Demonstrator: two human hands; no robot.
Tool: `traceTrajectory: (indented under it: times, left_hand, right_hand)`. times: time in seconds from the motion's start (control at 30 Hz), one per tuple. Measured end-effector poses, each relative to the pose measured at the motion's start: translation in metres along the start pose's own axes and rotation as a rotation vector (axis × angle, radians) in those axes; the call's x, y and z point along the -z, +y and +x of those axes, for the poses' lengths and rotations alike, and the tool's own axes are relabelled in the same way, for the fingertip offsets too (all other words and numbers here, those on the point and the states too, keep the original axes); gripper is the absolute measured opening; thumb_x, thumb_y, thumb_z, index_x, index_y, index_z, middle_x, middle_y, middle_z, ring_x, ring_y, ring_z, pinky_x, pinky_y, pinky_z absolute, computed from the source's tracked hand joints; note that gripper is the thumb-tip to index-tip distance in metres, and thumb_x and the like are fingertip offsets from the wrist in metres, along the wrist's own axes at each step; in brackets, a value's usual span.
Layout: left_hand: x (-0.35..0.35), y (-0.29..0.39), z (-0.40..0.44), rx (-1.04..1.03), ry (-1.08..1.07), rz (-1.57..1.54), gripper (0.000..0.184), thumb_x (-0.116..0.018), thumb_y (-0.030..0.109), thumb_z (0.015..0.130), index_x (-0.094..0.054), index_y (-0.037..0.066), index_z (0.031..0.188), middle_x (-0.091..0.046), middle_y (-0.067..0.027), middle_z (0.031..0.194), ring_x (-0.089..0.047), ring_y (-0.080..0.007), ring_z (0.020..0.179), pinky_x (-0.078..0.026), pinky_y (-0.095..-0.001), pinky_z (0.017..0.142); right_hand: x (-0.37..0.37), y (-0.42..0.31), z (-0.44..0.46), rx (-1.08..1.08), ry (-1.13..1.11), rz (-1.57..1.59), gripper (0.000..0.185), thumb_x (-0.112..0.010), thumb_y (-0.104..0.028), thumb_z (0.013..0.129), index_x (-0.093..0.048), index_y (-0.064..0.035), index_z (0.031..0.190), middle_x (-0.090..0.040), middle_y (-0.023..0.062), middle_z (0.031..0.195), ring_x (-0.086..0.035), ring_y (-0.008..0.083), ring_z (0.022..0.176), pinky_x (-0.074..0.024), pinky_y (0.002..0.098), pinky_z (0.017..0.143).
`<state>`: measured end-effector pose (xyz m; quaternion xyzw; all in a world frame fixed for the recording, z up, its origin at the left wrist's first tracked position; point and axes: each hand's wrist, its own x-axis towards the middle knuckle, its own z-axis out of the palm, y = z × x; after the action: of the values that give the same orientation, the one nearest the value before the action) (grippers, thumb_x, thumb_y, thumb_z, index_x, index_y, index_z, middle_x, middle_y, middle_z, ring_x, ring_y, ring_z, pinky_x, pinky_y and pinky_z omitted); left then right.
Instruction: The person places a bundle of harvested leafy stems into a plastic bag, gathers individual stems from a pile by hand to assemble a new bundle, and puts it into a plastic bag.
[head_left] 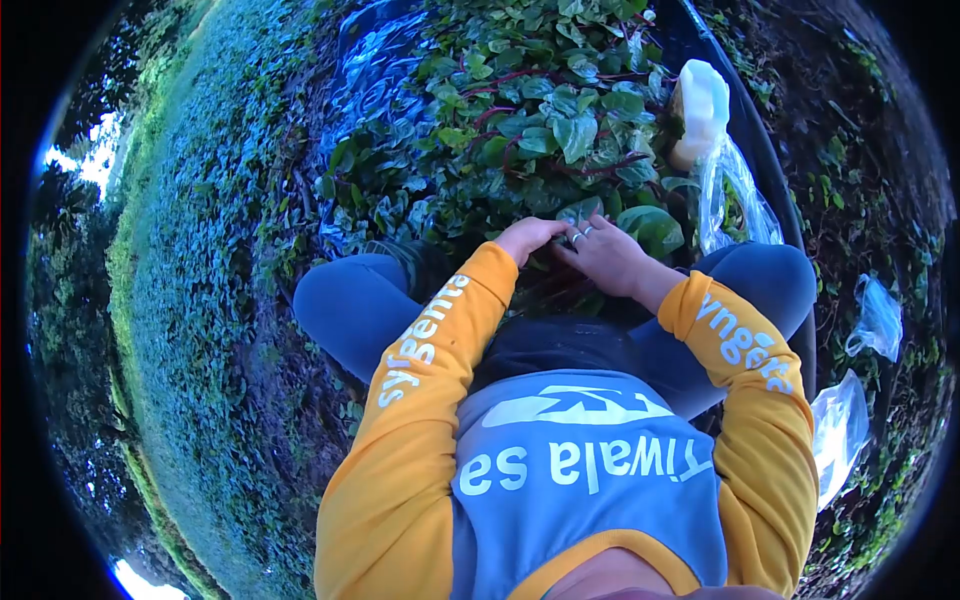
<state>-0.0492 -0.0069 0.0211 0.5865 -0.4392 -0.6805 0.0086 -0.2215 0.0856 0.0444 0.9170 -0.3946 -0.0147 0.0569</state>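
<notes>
My left hand and my right hand meet in front of my lap, with their fingertips touching or nearly so. The left fingers are pinched together, and what lies in them is hidden. Rings show on my right hand, whose fingers close around leafy greens; a leaf sticks out just beyond them. A broad leaf sits beside the right knuckles. Directly ahead rises a large heap of leafy greens with reddish-purple stems.
Blue plastic sheeting lies left of the heap. To the right are a white plastic container, a clear plastic bag and a dark hose-like edge. More plastic bags rest on the ground by my right side. Low plants cover the left.
</notes>
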Motion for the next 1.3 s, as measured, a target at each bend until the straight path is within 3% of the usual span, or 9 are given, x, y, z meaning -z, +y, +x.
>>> traceTrajectory:
  times: [0.2, 0.3, 0.4, 0.5, 0.57, 0.67, 0.73, 1.07, 1.3]
  left_hand:
    - [-0.008, -0.042, 0.042, -0.215, -0.035, 0.089, 0.033, -0.065, 0.037, 0.094, -0.074, 0.007, 0.104, -0.068, -0.0106, 0.113, -0.062, -0.0247, 0.104, -0.042, -0.0449, 0.098]
    - [-0.027, -0.037, 0.021, -0.512, 0.729, 0.66, 0.035, -0.056, 0.035, 0.097, -0.068, 0.002, 0.093, -0.066, -0.0172, 0.11, -0.059, -0.0394, 0.113, -0.031, -0.0667, 0.107]
    - [0.002, -0.035, 0.031, -0.606, 1.076, 0.769, 0.037, -0.057, 0.036, 0.097, -0.065, 0.0, 0.089, -0.066, -0.02, 0.1, -0.063, -0.0381, 0.098, -0.041, -0.0542, 0.093]
    - [0.091, -0.037, 0.053, -0.812, 1.218, -0.332, 0.038, -0.05, 0.035, 0.1, -0.063, 0.003, 0.084, -0.064, -0.0098, 0.089, -0.058, -0.0251, 0.081, -0.044, -0.0411, 0.074]
    - [0.162, -0.048, 0.036, -0.679, 1.123, -0.693, 0.033, -0.043, 0.026, 0.104, -0.053, -0.002, 0.09, -0.055, -0.0118, 0.085, -0.045, -0.0257, 0.078, -0.041, -0.0419, 0.074]
    - [0.174, -0.029, -0.009, -0.555, 1.21, -1.125, 0.054, -0.047, 0.024, 0.102, -0.037, -0.006, 0.146, -0.049, -0.0194, 0.141, -0.051, -0.0283, 0.125, -0.038, -0.0414, 0.109]
    - [0.174, -0.036, -0.002, -0.632, 1.011, -1.003, 0.055, -0.054, 0.017, 0.1, -0.037, -0.003, 0.148, -0.047, -0.0171, 0.146, -0.049, -0.0269, 0.129, -0.035, -0.0399, 0.112]
    - [0.152, -0.06, 0.059, -0.583, 0.816, -0.942, 0.051, -0.062, -0.002, 0.09, -0.047, 0.0, 0.138, -0.062, -0.0101, 0.112, -0.059, -0.0192, 0.094, -0.047, -0.0323, 0.082]
    - [0.112, 0.004, 0.014, -0.57, 0.814, -0.965, 0.033, -0.061, 0.002, 0.088, -0.054, 0.008, 0.12, -0.059, -0.0011, 0.087, -0.058, -0.0125, 0.074, -0.042, -0.0251, 0.058]
  right_hand:
    - [0.009, -0.008, 0.005, -0.008, 0.0, 0.03, 0.036, -0.053, -0.018, 0.092, -0.06, -0.0111, 0.127, -0.064, 0.015, 0.12, -0.063, 0.028, 0.11, -0.045, 0.0408, 0.095]
    - [0.015, -0.007, 0.011, 0.003, -0.204, 0.006, 0.037, -0.054, -0.019, 0.091, -0.06, -0.0107, 0.127, -0.065, 0.0136, 0.117, -0.063, 0.0273, 0.109, -0.0452, 0.041, 0.095]
    - [0.016, -0.01, 0.012, -0.032, -0.224, 0.029, 0.038, -0.056, -0.019, 0.09, -0.059, -0.0109, 0.127, -0.066, 0.0122, 0.113, -0.063, 0.0269, 0.108, -0.0451, 0.0411, 0.095]
    - [0.009, -0.012, 0.003, -0.032, -0.056, 0.018, 0.039, -0.056, -0.018, 0.09, -0.058, -0.0109, 0.128, -0.067, 0.0113, 0.111, -0.064, 0.0267, 0.108, -0.0453, 0.0414, 0.095]
    - [0.011, -0.008, 0.001, -0.074, -0.028, 0.024, 0.04, -0.057, -0.017, 0.089, -0.058, -0.0109, 0.129, -0.066, 0.0101, 0.111, -0.064, 0.0265, 0.107, -0.0453, 0.0415, 0.095]
    - [0.004, -0.007, -0.005, -0.177, -0.115, 0.083, 0.042, -0.058, -0.015, 0.088, -0.058, -0.011, 0.129, -0.066, 0.0091, 0.112, -0.063, 0.0257, 0.109, -0.0447, 0.041, 0.097]
    - [-0.006, -0.004, -0.006, -0.241, -0.16, 0.109, 0.047, -0.06, -0.013, 0.085, -0.057, -0.01, 0.132, -0.065, 0.0107, 0.114, -0.063, 0.0274, 0.11, -0.0431, 0.0426, 0.101]
    - [-0.01, -0.01, -0.002, -0.379, -0.26, 0.163, 0.044, -0.062, -0.013, 0.082, -0.058, -0.0094, 0.126, -0.067, 0.0084, 0.106, -0.065, 0.0256, 0.105, -0.0443, 0.0418, 0.094]
    - [0.112, 0.03, -0.059, -0.565, -0.042, 0.081, 0.043, -0.065, -0.017, 0.079, -0.059, -0.0136, 0.122, -0.069, 0.0073, 0.093, -0.068, 0.0261, 0.092, -0.0462, 0.04, 0.088]
